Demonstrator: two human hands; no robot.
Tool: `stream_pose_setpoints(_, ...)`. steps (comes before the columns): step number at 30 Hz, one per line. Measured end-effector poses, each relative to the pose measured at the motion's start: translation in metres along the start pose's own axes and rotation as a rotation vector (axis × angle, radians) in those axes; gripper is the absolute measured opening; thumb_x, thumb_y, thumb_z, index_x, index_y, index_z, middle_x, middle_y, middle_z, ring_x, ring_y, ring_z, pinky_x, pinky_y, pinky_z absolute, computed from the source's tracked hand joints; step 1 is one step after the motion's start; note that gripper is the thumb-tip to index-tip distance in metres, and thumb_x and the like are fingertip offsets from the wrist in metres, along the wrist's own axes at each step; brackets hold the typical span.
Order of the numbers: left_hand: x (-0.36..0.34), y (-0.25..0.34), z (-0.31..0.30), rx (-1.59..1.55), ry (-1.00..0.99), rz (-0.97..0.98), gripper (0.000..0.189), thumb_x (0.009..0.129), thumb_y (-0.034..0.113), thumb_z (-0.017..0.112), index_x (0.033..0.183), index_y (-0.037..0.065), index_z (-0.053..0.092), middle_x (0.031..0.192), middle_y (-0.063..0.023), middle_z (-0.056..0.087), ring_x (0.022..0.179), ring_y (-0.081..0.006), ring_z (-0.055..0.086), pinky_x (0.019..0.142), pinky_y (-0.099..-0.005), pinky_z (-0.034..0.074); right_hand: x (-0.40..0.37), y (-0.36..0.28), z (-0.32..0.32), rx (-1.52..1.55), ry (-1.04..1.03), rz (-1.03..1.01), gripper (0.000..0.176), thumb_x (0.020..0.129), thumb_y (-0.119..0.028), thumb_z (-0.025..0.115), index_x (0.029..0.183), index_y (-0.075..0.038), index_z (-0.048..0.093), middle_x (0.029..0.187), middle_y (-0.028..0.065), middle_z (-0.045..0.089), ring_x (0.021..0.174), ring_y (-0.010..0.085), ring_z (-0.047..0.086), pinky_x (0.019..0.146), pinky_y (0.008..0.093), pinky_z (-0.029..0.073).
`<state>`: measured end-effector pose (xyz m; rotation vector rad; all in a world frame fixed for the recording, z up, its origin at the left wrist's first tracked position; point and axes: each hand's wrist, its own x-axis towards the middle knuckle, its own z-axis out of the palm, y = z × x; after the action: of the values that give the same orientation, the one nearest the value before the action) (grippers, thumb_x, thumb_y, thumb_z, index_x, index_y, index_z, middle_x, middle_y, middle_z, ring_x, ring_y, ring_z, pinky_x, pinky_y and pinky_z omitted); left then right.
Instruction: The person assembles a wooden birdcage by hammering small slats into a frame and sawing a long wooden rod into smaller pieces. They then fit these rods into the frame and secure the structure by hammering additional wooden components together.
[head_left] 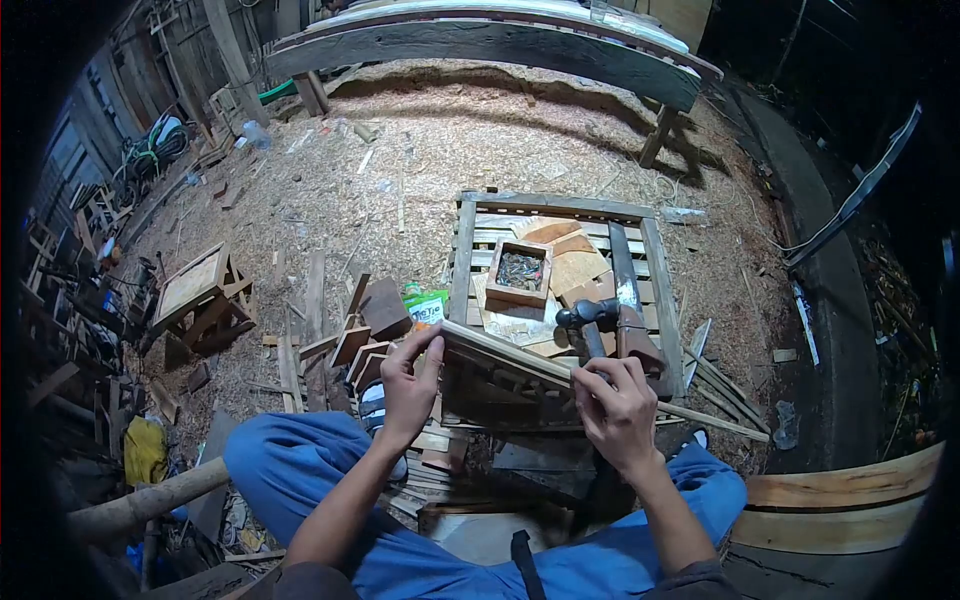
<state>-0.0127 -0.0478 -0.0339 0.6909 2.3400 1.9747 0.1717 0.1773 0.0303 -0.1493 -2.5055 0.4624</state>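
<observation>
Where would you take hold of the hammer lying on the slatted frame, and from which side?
The hammer is probably best gripped by its handle, from the near side: its head points away and the handle runs toward the right hand.

Fig.: lettering in view. Only one printed item: a green-and-white packet (427,308) on the sawdust floor (420,150), just left of the slatted frame (462,262). It has dark letters on its white panel, too small & blurred to read w/ certainty. Nothing else legible.
</observation>
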Motion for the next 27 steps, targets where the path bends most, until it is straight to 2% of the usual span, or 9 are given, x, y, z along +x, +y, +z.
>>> stream_pose_setpoints(5, -0.001, 0.005, 0.0, -0.15, -0.004, -0.127, 0.028, 0.104, 0.016, 0.066, 0.124, -0.002, 0.074, 0.115, -0.0122, 0.077, 0.106, -0.0154, 0.07, 0.097, -0.0303, 0.053, 0.0, 0.0, 0.0, -0.002, -0.005, 0.005, 0.029, 0.08, -0.007, 0.079, 0.109, -0.013, 0.076, 0.102, 0.0043, 0.068, 0.091, 0.0279, 0.063, 0.073, 0.0406, 0.055)
stream_pose_setpoints(12, 0.004, 0.012, -0.002, -0.107, -0.042, -0.082, 0.027, 0.105, 0.014, 0.065, 0.126, -0.002, 0.073, 0.112, -0.0107, 0.077, 0.104, -0.0132, 0.069, 0.095, -0.0286, 0.053, 0.002, -0.006, -0.001, -0.005, 0.005, -0.01, 0.028, 0.082, -0.006, 0.078, 0.109, -0.012, 0.076, 0.102, 0.0053, 0.068, 0.09, 0.0291, 0.062, 0.071, 0.041, 0.054)
stream_pose_setpoints(14, 0.004, 0.012, 0.0, -0.225, -0.016, -0.163, 0.029, 0.106, 0.013, 0.065, 0.129, -0.001, 0.072, 0.113, -0.0102, 0.077, 0.104, -0.0129, 0.069, 0.095, -0.0284, 0.053, 0.0, -0.004, -0.002, -0.02, 0.01, -0.014, 0.025, 0.083, -0.004, 0.077, 0.107, -0.011, 0.076, 0.1, 0.0068, 0.069, 0.089, 0.0298, 0.062, 0.071, 0.0406, 0.054)
stream_pose_setpoints(16, 0.004, 0.01, 0.005, -0.246, 0.001, -0.124, 0.029, 0.105, 0.013, 0.065, 0.13, 0.0, 0.071, 0.113, -0.0086, 0.077, 0.103, -0.0121, 0.069, 0.094, -0.0278, 0.053, -0.003, 0.002, 0.001, -0.013, -0.011, -0.022, 0.034, 0.079, -0.008, 0.078, 0.112, -0.013, 0.076, 0.105, 0.0046, 0.067, 0.094, 0.0294, 0.062, 0.073, 0.0426, 0.055)
stream_pose_setpoints(18, 0.006, 0.005, 0.005, -0.151, -0.003, -0.032, 0.028, 0.105, 0.012, 0.066, 0.129, 0.0, 0.072, 0.112, -0.0087, 0.077, 0.102, -0.0116, 0.07, 0.093, -0.0271, 0.053, -0.002, 0.003, 0.0, -0.019, -0.026, -0.013, 0.035, 0.079, -0.008, 0.078, 0.113, -0.013, 0.075, 0.106, 0.0048, 0.067, 0.094, 0.0296, 0.062, 0.074, 0.0426, 0.055)
stream_pose_setpoints(24, 0.012, 0.004, -0.004, -0.192, -0.085, -0.079, 0.026, 0.103, 0.009, 0.067, 0.126, -0.001, 0.073, 0.109, -0.0076, 0.078, 0.1, -0.0103, 0.069, 0.091, -0.0265, 0.054, -0.002, 0.003, 0.0, -0.01, -0.017, -0.03, 0.033, 0.08, -0.008, 0.078, 0.112, -0.012, 0.076, 0.106, 0.0052, 0.067, 0.095, 0.0296, 0.062, 0.074, 0.0422, 0.055)
stream_pose_setpoints(27, 0.011, 0.002, -0.002, -0.22, -0.063, -0.081, 0.024, 0.103, 0.009, 0.068, 0.123, -0.002, 0.074, 0.108, -0.0073, 0.078, 0.098, -0.0092, 0.069, 0.09, -0.0257, 0.054, 0.0, -0.001, -0.001, -0.003, -0.001, -0.027, 0.031, 0.08, -0.009, 0.079, 0.111, -0.012, 0.076, 0.105, 0.0052, 0.068, 0.095, 0.0296, 0.062, 0.074, 0.0416, 0.055)
